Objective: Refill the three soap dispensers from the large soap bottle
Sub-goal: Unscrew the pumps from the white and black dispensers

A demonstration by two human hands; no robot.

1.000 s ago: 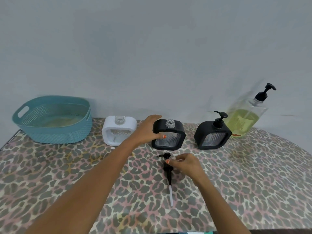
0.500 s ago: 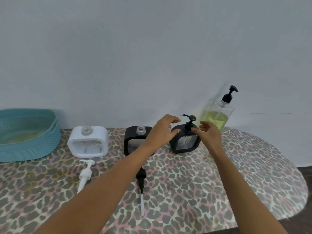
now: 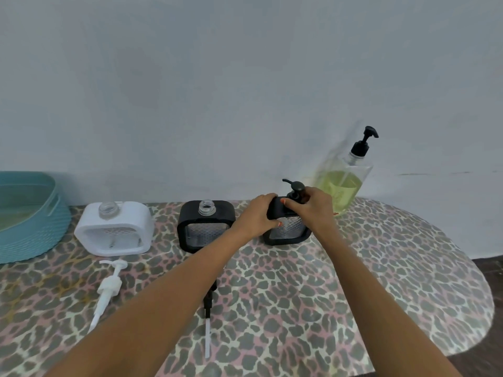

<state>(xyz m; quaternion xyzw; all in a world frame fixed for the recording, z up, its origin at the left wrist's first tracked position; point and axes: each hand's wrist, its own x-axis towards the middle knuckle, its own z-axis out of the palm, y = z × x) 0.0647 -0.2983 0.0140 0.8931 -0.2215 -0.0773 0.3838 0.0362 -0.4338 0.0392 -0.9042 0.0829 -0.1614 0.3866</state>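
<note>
Three square dispensers stand in a row on the leopard-print table [image 3: 381, 268]. The white dispenser [image 3: 114, 228] and the middle black dispenser [image 3: 206, 225] have open necks. Their pumps lie in front: a white pump [image 3: 107, 289] and a black pump [image 3: 208, 311], partly hidden by my left forearm. My left hand [image 3: 258, 216] grips the body of the right black dispenser [image 3: 288, 229]. My right hand [image 3: 313, 210] holds its black pump cap [image 3: 295, 190], which sits on the neck. The large soap bottle [image 3: 341, 186] with yellow-green soap stands behind, by the wall.
A teal plastic basket [image 3: 30, 227] sits at the far left. The wall rises right behind the dispensers. The table's rounded edge curves down at the right, with dark floor beyond it.
Both hands left the middle dispenser and its pump and moved right. They now grip the right black dispenser and its pump cap. The view has turned to the right.
</note>
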